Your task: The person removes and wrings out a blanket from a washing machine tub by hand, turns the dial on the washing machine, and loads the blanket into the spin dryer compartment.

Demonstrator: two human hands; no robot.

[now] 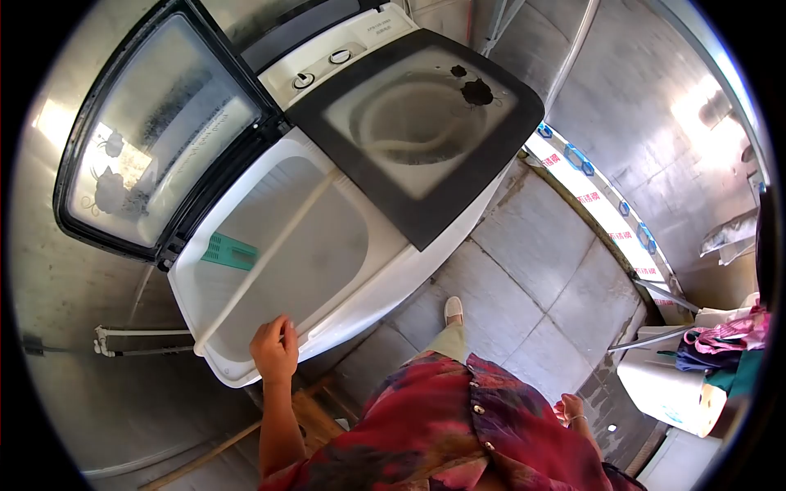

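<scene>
My left hand (274,349) is closed in a loose fist over the near rim of the washing machine's open tub (315,237). Nothing shows in it. A pale hose (274,250) runs across the tub, its end lying over the left rim close to this hand. Inside, a green slotted plate (230,251) sits on the tub's left wall. The tub's clear lid (160,131) stands raised on the left, while the dark-framed second lid (422,123) is down. Low by my right side, partly behind my shirt, my right hand (571,407) has curled fingers, with nothing visible in them.
Two knobs (340,56) are on the machine's back panel. Grey tiles (508,282) cover the floor. At the right, a white bin-like container (667,385) stands beside a heap of coloured cloth (733,348). A wooden frame (315,417) lies below my left arm.
</scene>
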